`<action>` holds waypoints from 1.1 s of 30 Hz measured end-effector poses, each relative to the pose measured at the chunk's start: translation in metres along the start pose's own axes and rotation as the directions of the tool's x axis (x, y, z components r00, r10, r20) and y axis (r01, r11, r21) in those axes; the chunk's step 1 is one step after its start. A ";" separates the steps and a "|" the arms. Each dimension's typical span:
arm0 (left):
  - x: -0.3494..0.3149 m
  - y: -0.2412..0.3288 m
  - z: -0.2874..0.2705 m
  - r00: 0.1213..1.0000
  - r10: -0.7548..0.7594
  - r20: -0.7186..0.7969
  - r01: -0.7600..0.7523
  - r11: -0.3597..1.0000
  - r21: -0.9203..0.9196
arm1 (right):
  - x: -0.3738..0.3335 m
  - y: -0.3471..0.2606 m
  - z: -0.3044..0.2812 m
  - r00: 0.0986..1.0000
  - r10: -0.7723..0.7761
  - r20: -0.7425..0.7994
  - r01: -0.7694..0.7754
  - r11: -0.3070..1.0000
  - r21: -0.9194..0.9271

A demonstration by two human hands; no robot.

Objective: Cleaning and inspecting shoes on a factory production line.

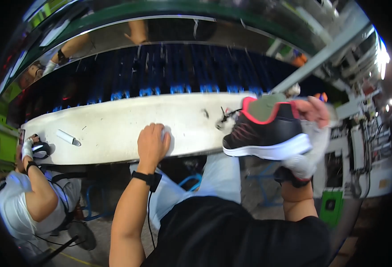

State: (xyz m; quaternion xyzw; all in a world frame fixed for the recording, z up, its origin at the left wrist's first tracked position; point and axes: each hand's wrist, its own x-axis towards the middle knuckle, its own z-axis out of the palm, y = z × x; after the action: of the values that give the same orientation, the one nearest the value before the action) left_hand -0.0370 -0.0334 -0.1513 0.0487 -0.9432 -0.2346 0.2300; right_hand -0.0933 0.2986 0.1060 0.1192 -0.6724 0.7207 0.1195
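Note:
My right hand (pixel 314 113), in a partly covering white glove, grips a sneaker (pixel 267 133) near its heel and holds it raised above the right end of the white work surface. The sneaker is black with a white sole, a pink-red collar edge, pinkish lacing and a grey-green inside; its toe points left. My left hand (pixel 152 142) rests near the front edge of the white surface (pixel 115 120), fingers curled together. Whatever may be under those fingers is hidden. A dark band with a cable circles my left wrist.
A small white cylinder (pixel 68 137) lies on the surface at left. Beyond it, a co-worker's gloved hand (pixel 28 149) is by a dark shoe (pixel 41 147). Dark strips with blue ends (pixel 178 89) line the far edge. A grey metal bar (pixel 320 58) slants at upper right.

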 end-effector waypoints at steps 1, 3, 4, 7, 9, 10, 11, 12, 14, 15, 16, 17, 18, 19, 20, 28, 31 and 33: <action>-0.002 0.001 -0.003 1.000 -0.018 -0.006 0.018 1.000 -0.022 | 0.013 -0.022 -0.020 0.995 -0.065 -0.069 0.078 0.975 0.208; -0.001 0.006 -0.005 0.999 -0.021 -0.036 0.021 1.000 -0.021 | 0.036 -0.046 -0.023 0.985 -0.123 -0.124 0.164 0.895 0.415; -0.002 0.006 -0.007 1.000 -0.019 -0.020 0.018 1.000 -0.014 | 0.043 -0.053 -0.013 0.972 -0.215 -0.091 0.233 0.911 0.341; 0.001 0.010 -0.010 0.999 -0.031 -0.036 0.031 1.000 0.000 | 0.085 -0.081 -0.032 0.888 -0.460 0.005 0.455 0.881 0.126; 0.000 0.007 -0.011 0.999 -0.046 -0.020 0.046 0.999 0.014 | 0.155 -0.083 0.001 0.811 -0.582 0.058 0.583 0.813 0.000; 0.000 0.006 -0.012 0.999 -0.048 -0.021 0.049 0.999 0.024 | 0.175 -0.080 0.029 0.770 -0.632 0.091 0.638 0.768 -0.063; 0.004 0.008 -0.009 0.999 -0.039 -0.016 0.039 0.999 0.017 | 0.196 -0.089 0.045 0.717 -0.686 0.125 0.697 0.702 -0.146; 0.006 0.010 -0.009 0.999 -0.037 -0.007 0.037 0.999 0.025 | 0.265 -0.098 0.043 0.668 -0.727 0.160 0.742 0.635 -0.214; 0.007 0.009 -0.010 0.999 -0.045 -0.002 0.045 0.998 0.035 | 0.251 -0.092 0.100 0.567 -0.784 0.253 0.813 0.483 -0.325; 0.015 0.017 -0.005 1.000 -0.026 0.005 0.026 0.999 0.022 | 0.339 -0.111 0.100 0.510 -0.807 0.299 0.835 0.380 -0.399; 0.013 0.013 -0.006 0.999 -0.041 0.002 0.040 0.999 0.036 | 0.338 -0.103 0.142 0.460 -0.814 0.355 0.855 0.297 -0.426; 0.011 0.012 -0.007 0.999 -0.039 0.002 0.039 0.999 0.037 | 0.329 -0.107 0.151 0.404 -0.815 0.415 0.869 0.199 -0.454; 0.009 0.010 -0.012 0.999 -0.043 0.004 0.042 0.998 0.055 | 0.354 -0.087 0.155 0.551 -0.653 0.520 0.699 0.020 -0.715; 0.008 0.007 -0.015 0.999 -0.049 -0.007 0.049 0.997 0.064 | 0.339 -0.070 0.171 0.656 -0.572 0.493 0.671 0.142 -0.728; 0.012 0.013 -0.013 0.999 -0.039 0.012 0.039 0.998 0.041 | 0.357 -0.055 0.163 0.522 -0.676 0.520 0.688 -0.027 -0.725; 0.012 0.008 -0.020 0.999 -0.051 0.021 0.049 0.995 0.085 | 0.275 -0.034 0.268 0.028 -0.800 0.599 0.907 -0.232 -0.353; 0.011 0.005 -0.017 0.999 -0.004 -0.039 0.007 0.998 0.067 | 0.237 0.011 0.339 0.264 -0.500 0.825 0.951 -0.008 -0.309; 0.011 0.005 -0.016 0.999 -0.014 -0.032 0.016 0.998 0.066 | 0.220 0.045 0.397 0.319 -0.344 0.883 0.948 0.098 -0.304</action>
State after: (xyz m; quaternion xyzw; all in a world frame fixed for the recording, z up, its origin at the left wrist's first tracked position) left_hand -0.0399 -0.0380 -0.1319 0.0670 -0.9464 -0.2039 0.2415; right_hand -0.3116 -0.0978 0.1640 0.5838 -0.7639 0.0709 0.2657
